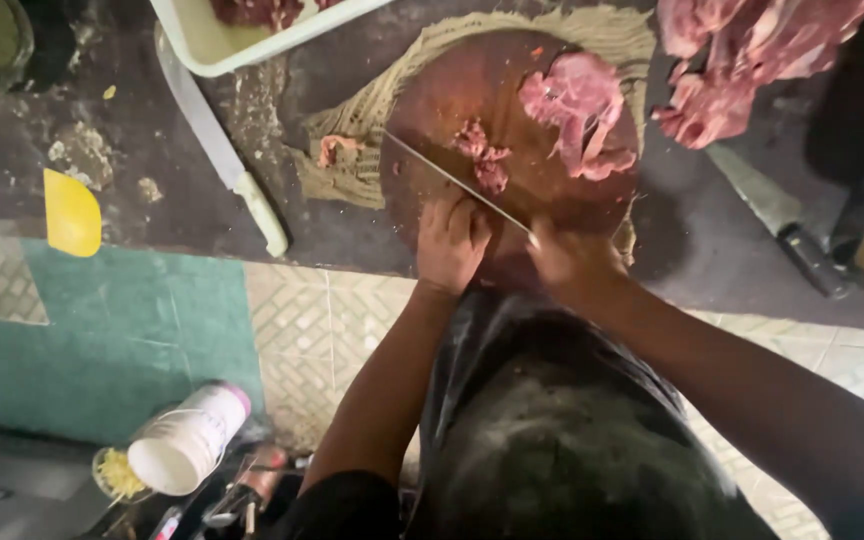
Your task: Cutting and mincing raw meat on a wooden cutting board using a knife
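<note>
- Leftmost, a yellow scraper (72,212) lies at the counter edge, with a white-handled knife (220,150) beside it below a pale tray (207,45).
- Next, the left hand (450,243) presses flat, fingers open, on the round chopping board (432,110), gripping nothing.
- Then the right hand (574,262) is closed around a long knife (457,181) (blade slanting up-left across the board).
- Small meat scraps (482,155) lie just beyond the blade; a larger meat chunk (577,110) sits further right.
- Rightmost, a dark-handled knife (777,215) lies on the counter.
</note>
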